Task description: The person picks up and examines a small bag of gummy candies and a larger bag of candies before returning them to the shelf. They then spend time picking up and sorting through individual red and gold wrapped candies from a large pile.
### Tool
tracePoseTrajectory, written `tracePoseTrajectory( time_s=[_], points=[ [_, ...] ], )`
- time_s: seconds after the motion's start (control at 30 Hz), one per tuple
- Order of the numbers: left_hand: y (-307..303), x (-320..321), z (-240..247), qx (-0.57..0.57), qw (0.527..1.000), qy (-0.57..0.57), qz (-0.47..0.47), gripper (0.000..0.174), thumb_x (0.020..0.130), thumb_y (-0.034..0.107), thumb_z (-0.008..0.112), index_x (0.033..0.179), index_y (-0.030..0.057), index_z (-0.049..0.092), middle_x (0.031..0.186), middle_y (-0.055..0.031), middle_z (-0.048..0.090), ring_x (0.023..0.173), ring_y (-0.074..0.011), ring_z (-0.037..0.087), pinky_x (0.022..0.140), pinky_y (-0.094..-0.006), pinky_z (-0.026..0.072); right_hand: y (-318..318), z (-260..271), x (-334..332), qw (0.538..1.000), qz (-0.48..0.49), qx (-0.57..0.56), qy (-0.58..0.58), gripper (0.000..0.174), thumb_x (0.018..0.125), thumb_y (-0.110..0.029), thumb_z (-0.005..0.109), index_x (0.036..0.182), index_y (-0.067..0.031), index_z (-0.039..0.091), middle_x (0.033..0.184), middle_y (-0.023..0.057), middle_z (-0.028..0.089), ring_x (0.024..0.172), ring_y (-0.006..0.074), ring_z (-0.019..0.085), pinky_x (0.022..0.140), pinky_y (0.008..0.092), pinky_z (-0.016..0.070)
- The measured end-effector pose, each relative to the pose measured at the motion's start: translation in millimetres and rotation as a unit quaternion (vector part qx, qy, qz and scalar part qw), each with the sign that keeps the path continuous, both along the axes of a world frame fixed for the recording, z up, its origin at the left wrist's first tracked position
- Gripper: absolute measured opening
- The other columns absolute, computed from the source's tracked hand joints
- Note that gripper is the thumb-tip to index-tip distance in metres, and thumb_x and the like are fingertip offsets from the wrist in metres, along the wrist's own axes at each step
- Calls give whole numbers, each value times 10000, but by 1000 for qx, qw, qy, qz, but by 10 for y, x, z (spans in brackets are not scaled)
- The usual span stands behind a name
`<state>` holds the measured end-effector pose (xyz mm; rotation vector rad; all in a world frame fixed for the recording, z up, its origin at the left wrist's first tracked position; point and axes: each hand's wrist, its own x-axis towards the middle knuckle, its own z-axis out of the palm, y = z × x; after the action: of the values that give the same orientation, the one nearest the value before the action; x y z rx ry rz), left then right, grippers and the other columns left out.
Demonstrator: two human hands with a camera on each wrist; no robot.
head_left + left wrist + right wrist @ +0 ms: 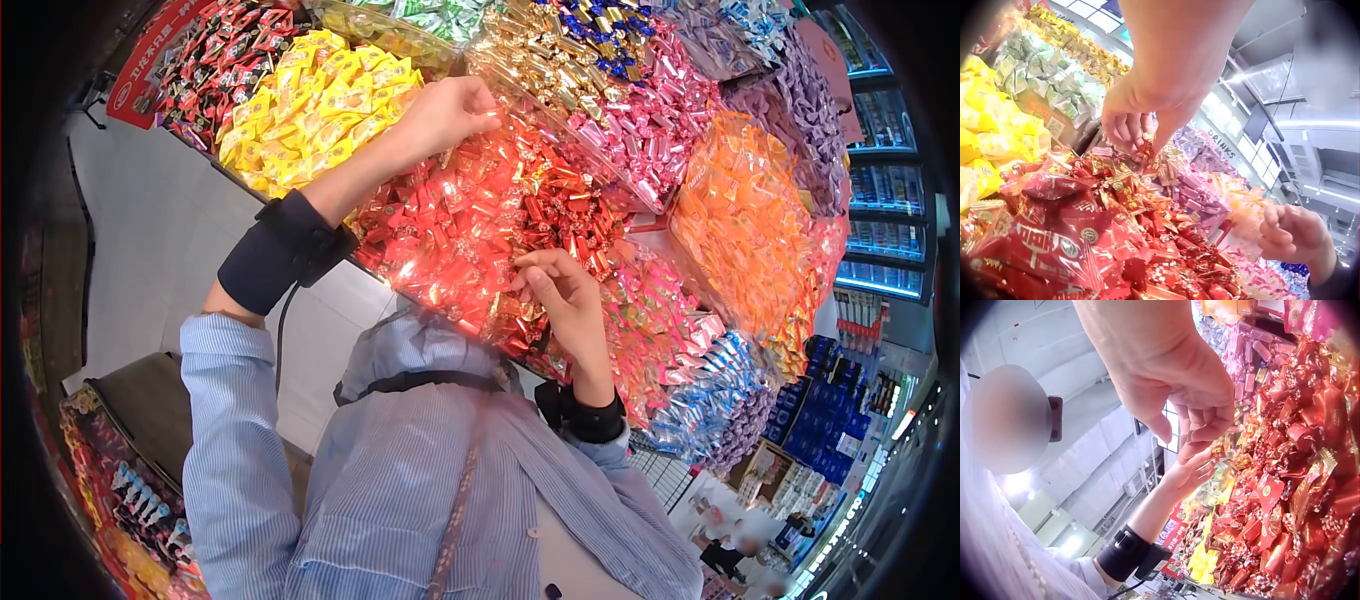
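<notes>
In the head view my left hand reaches over the red candy pile, close to the divider by the gold candies. Its thumb and fingers pinch a small red-and-gold wrapped candy, seen in the left wrist view. My right hand hovers above the near right side of the red pile. In the right wrist view the right hand's fingers are loosely bent, the thumb stands apart from them, and no candy shows between them. Larger red packets lie in front, with twist-wrapped red candies beside them.
Yellow packets lie left of the red ones, gold candies and pink candies beyond a clear divider. Orange packets fill a bin on the right. A brown stool-like block stands at lower left. Lit shelves line the right.
</notes>
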<state>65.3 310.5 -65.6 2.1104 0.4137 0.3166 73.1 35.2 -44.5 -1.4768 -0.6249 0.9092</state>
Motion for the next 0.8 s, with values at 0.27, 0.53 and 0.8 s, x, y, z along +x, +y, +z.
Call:
tracePoseTrajectory(
  time_s=[0.27, 0.53, 0.8],
  points=[
    [-32, 60, -19, 224, 973, -61, -8, 180, 823, 190, 638, 848, 17, 593, 833, -120, 588, 830, -284, 558, 761, -373, 450, -25, 31, 29, 1000, -22, 3, 21, 137, 915, -90, 533, 1017, -15, 587, 793, 25, 614, 688, 70, 535, 618, 206, 421],
    [-234, -532, 391, 246, 963, -102, -46, 141, 884, 163, 541, 903, 29, 581, 854, -107, 564, 868, -292, 531, 785, -370, 425, -82, 27, 105, 999, -48, -6, 10, 146, 921, -103, 526, 1010, -5, 588, 820, 35, 624, 698, 74, 538, 636, 208, 425],
    [-680, -1162, 177, 343, 922, -13, -180, 116, 822, 151, 583, 895, 62, 569, 963, -56, 550, 946, -228, 516, 826, -344, 405, -146, -60, 181, 999, -53, 0, 4, 148, 929, -103, 514, 1012, -1, 581, 814, 38, 621, 710, 75, 540, 642, 210, 425]
  ],
)
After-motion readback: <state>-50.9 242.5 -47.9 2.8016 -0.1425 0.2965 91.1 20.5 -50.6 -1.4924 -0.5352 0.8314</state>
